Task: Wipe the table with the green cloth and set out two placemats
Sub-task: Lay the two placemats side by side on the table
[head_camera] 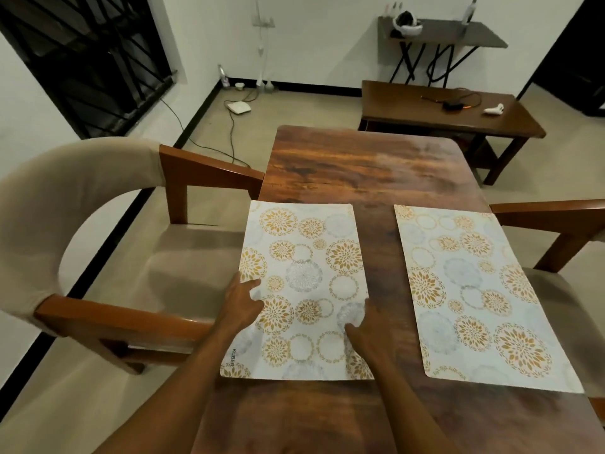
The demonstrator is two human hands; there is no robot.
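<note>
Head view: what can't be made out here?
- Green cloth: nowhere in frame.
- Left placemat: patches covered by left hand and right hand.
- Table: near edge cut off by the frame's bottom edge.
- Right chair: cut off by the right edge.
- Items on the far folding table: too small and blurred to identify.

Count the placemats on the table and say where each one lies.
2. The left placemat lies at the left edge of the table, with the left hand and right hand touching its near half. The right placemat lies by the right edge, untouched. No other shows.
</note>
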